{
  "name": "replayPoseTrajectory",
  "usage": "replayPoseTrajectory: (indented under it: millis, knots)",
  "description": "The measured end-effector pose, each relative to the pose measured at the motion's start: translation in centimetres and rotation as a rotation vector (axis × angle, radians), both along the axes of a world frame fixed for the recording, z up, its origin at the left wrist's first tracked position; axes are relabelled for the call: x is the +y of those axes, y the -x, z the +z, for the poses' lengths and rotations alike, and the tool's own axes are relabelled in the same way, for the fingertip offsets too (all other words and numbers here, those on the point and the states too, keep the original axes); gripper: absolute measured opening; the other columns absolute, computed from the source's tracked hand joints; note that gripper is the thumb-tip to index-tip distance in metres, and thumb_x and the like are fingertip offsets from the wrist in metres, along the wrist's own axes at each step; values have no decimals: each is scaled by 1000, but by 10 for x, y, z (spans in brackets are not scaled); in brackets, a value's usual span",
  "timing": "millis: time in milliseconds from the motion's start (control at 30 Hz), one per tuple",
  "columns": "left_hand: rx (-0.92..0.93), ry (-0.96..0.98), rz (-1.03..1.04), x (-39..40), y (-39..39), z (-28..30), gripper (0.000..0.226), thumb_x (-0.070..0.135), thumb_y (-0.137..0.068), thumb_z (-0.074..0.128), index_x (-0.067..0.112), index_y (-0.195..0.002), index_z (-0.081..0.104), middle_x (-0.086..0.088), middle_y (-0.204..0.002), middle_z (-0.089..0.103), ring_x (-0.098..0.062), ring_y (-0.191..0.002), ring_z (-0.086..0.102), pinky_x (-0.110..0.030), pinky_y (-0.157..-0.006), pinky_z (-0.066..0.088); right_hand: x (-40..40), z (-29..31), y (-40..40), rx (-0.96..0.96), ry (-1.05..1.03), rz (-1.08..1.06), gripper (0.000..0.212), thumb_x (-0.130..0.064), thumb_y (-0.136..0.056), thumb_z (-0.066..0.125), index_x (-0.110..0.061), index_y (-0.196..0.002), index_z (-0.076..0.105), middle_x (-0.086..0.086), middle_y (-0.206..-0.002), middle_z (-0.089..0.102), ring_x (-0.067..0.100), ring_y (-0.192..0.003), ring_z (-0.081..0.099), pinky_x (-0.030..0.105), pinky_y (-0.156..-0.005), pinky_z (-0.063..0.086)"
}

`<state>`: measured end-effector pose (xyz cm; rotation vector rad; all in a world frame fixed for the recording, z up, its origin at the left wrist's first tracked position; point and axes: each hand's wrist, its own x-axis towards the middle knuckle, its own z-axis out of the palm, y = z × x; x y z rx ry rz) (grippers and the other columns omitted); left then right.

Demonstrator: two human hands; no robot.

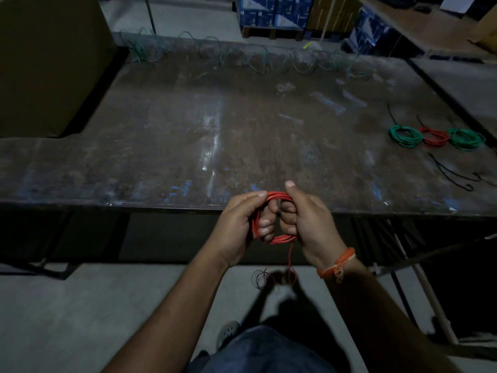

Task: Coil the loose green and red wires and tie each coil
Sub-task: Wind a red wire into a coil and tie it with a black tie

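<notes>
Dim storeroom light falls on a long, scuffed metal table point(242, 135), boxes stacked behind it. Over its near edge both hands work a red coil point(271, 219): the left hand point(242, 224) grips the coil's left side with fingers curled through the loop, and the right hand point(304, 219) clamps the right side, thumb up. A loose red tail point(290, 261) hangs down from the coil toward the floor, so this winding is not quite finished, and no tie is on it yet. At the right of the table lie three finished coils point(435, 137) — green, red, green — with black ties point(451, 173) just beside them. Along the far edge a loose green wire point(258, 60) sprawls uncoiled, seemingly the largest job left.
</notes>
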<state>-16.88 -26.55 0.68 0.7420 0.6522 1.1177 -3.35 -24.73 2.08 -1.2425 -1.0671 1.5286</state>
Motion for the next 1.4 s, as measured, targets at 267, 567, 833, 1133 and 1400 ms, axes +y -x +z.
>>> replayPoseTrajectory:
  millis: [267, 567, 833, 1133, 1400]
  knots:
    - [-151, 71, 14, 7, -5, -14, 37, 36, -100, 39, 9, -79, 53, 8, -49, 24, -7, -41, 18, -24, -43, 16, 12, -15, 14, -230, -148, -102, 70, -59, -97, 37, -1, -65, 58, 17, -63, 49, 25, -54, 37, 37, -54, 31]
    - [-377, 232, 51, 16, -11, -18, 30, 31, -99, 40, 16, -75, 50, 12, -47, 25, -6, -41, 9, -19, -39, 11, 25, -24, 1, -162, -126, 6, 60, -40, -109, 36, 3, -70, 51, 11, -57, 39, 20, -50, 38, 27, -49, 34]
    - [-536, 319, 284, 38, 26, -19, 35, 28, -103, 35, 18, -73, 50, 11, -45, 25, -7, -42, 7, -19, -38, 10, 11, -57, -40, -271, -135, 141, 8, -8, -99, 61, -11, -92, 63, -2, -64, 58, 10, -55, 50, 22, -54, 42]
    - [-530, 251, 559, 45, 57, -24, 31, 26, -106, 31, 19, -79, 45, 11, -47, 27, -5, -35, 23, -18, -35, 20, -3, -58, -72, -558, -454, 64, 22, 0, -91, 70, -22, -92, 73, -5, -89, 72, 11, -87, 67, 23, -81, 52]
    - [-244, 126, 610, 42, 45, -25, 32, 28, -109, 31, 17, -84, 48, 9, -51, 36, -4, -40, 31, -19, -42, 28, -9, -20, -39, -689, -787, 244, 10, -12, -91, 67, -18, -92, 74, -8, -88, 67, 13, -85, 65, 38, -75, 51]
